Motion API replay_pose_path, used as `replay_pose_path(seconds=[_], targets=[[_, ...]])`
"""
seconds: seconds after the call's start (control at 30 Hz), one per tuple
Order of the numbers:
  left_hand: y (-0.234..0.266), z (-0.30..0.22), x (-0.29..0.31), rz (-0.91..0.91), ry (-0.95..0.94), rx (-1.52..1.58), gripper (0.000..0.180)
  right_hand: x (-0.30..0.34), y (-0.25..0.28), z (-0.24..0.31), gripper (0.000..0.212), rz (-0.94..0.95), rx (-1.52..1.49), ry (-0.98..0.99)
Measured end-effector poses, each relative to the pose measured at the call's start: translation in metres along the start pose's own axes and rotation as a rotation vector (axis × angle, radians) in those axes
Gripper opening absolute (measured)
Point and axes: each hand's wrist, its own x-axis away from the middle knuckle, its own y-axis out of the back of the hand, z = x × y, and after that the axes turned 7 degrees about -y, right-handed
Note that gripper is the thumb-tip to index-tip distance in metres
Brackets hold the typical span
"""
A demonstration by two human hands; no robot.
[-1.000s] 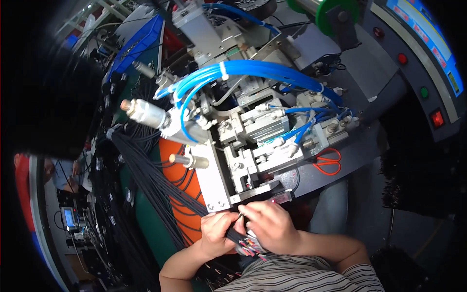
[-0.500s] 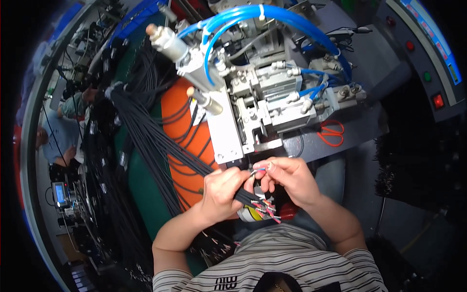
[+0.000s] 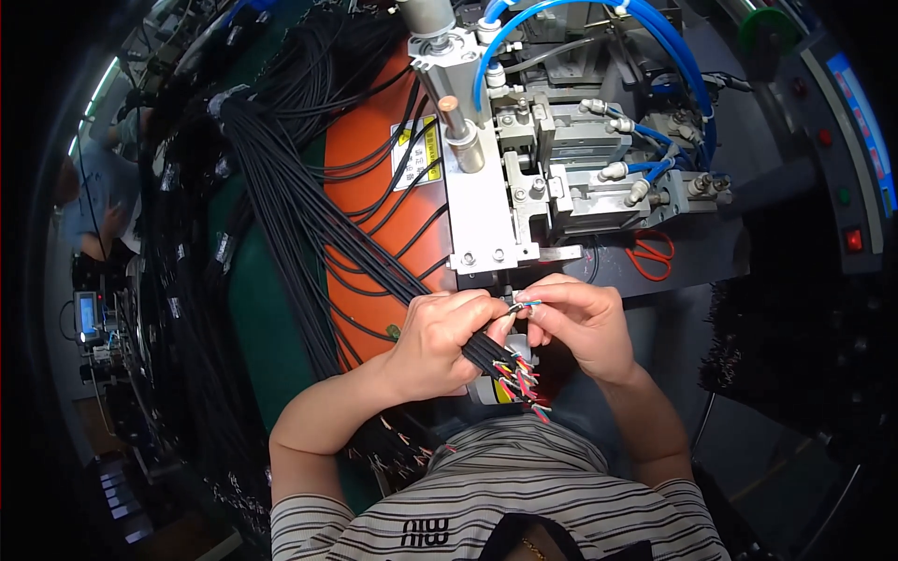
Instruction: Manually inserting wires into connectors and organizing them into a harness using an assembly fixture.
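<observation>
My left hand (image 3: 440, 338) is wrapped round a bunch of black cables (image 3: 485, 352). Below its fingers the stripped cable ends fan out, showing red, white, yellow and green wires (image 3: 520, 379). One cable end stands apart between left thumb and forefinger, its thin blue and white wires (image 3: 529, 304) pointing right. My right hand (image 3: 585, 323) pinches those wires between thumb and fingertips; the other right fingers curl below. Both hands are just in front of a metal machine with pneumatic cylinders (image 3: 585, 201).
A thick bundle of black cables (image 3: 290, 206) runs over an orange panel (image 3: 374, 210) and green mat (image 3: 257, 309) at left. Red-handled scissors (image 3: 649, 255) lie on the grey bench. Blue air hoses (image 3: 571, 7) arch above the machine. A control panel (image 3: 851, 187) stands far right; a person (image 3: 98, 201) is at far left.
The view has shifted, so the machine sits further right and higher. Both hands keep their hold; the fine wires between the fingertips are spread a little differently.
</observation>
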Motion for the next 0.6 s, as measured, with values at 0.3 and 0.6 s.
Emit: replay_pose_path(seconds=[0.3,0.6], targets=[[0.008,0.002,-0.002,0.11,0.086,0.202,0.008,-0.005,0.0,0.017,0.015,-0.011,0.419,0.136],[0.013,0.001,-0.005,0.207,0.171,0.21,0.016,-0.005,0.003,0.02,0.013,-0.004,0.462,0.076]])
